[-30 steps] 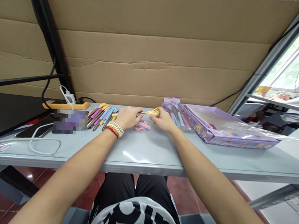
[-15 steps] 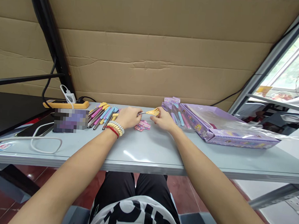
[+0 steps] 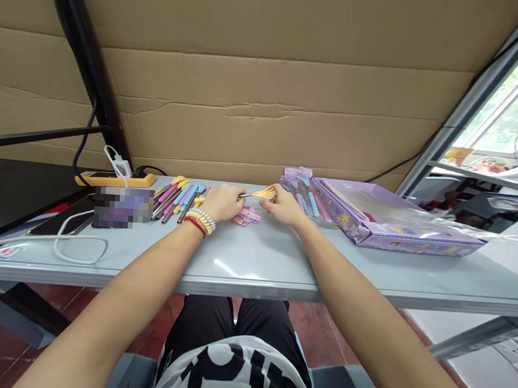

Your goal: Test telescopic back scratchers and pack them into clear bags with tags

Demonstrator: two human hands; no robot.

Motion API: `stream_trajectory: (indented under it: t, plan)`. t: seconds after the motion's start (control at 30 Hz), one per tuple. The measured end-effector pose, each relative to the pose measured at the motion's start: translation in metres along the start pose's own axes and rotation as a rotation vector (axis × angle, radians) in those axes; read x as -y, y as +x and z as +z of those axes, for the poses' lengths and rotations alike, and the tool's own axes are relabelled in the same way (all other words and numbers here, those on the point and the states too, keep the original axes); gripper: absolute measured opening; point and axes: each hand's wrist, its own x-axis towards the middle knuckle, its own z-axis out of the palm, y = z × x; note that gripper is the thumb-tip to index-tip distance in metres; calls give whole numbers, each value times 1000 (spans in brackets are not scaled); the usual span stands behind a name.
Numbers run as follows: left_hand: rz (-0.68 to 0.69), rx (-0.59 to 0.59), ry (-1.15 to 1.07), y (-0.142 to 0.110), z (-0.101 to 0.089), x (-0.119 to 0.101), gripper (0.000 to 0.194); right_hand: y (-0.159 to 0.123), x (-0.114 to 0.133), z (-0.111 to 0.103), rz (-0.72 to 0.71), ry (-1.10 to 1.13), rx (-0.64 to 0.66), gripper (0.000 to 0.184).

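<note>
Between my hands lies a yellow back scratcher (image 3: 264, 192) with a thin metal shaft and a fanned, finger-like head. My left hand (image 3: 223, 202), wearing beaded bracelets and a red band, is closed around the shaft. My right hand (image 3: 283, 205) pinches the head at its right end. Small pink printed cards (image 3: 247, 216) lie on the grey table just below the scratcher. Left of my left hand, a pile of similar scratchers (image 3: 176, 199) in yellow, purple and blue lies with metal shafts showing. Right of my right hand are several bagged ones (image 3: 306, 197) with purple header cards.
A shallow purple box (image 3: 410, 243) with clear plastic bags in it stands at the right. At the left are a phone (image 3: 122, 208), a yellow power strip (image 3: 142, 180) and a white cable (image 3: 77, 260). Cardboard (image 3: 267, 82) walls the back. Another person is partly visible far right.
Very little differs. Both hands keep their hold on the yellow back scratcher, and the view has shifted slightly.
</note>
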Motion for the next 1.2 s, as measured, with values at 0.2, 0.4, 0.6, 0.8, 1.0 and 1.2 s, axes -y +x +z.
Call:
stream_trajectory:
  t: [0.2,0.4,0.6,0.8,1.0,1.2]
  plan:
    - [-10,4,-6,1,1,2,28,0,-1,0,-9,-9,-2,26]
    - [-7,4,-5,1,2,3,28,0,-1,0,-11,-27,8,29]
    - [0,13,-7,3,3,3,30,0,-1,-2,-11,-39,5,34]
    - [-5,30,-10,5,6,5,30,1,-3,-2,-29,-72,6,36]
    - [13,48,-26,6,6,6,32,2,-5,0,-19,-36,4,38]
    - [13,56,-28,5,6,7,30,2,-5,-1,-13,-41,17,37]
